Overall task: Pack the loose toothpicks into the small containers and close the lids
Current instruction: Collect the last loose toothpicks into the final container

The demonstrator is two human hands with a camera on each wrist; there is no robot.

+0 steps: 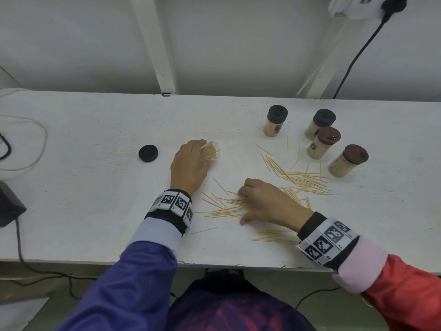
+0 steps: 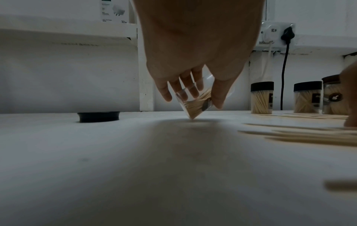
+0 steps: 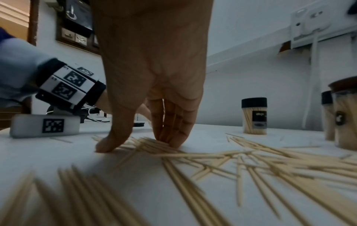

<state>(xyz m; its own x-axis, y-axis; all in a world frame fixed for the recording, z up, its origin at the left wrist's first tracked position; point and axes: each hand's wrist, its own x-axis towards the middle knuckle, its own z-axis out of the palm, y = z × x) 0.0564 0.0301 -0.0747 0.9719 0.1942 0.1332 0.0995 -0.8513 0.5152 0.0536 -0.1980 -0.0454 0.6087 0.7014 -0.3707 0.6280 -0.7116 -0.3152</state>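
Note:
My left hand [image 1: 202, 151] grips a clear open container [image 1: 212, 151], tilted on its bottom edge and partly filled with toothpicks; the left wrist view shows it [image 2: 193, 105] pinched between thumb and fingers [image 2: 185, 91]. Its black lid [image 1: 148, 152] lies to the left on the table. My right hand [image 1: 243, 206] presses straight fingers [image 3: 172, 137] down on a loose toothpick pile [image 1: 226, 207], thumb spread apart. More toothpicks [image 1: 303, 180] lie scattered to the right. Several closed, filled containers [image 1: 275, 120] stand at the back right.
The white table [image 1: 95, 199] ends at a front edge near my body. A black box [image 1: 9, 204] with a cable sits at the left edge. A black cord [image 1: 358, 56] hangs from a wall socket behind the containers. A white post [image 1: 157, 44] rises at the back.

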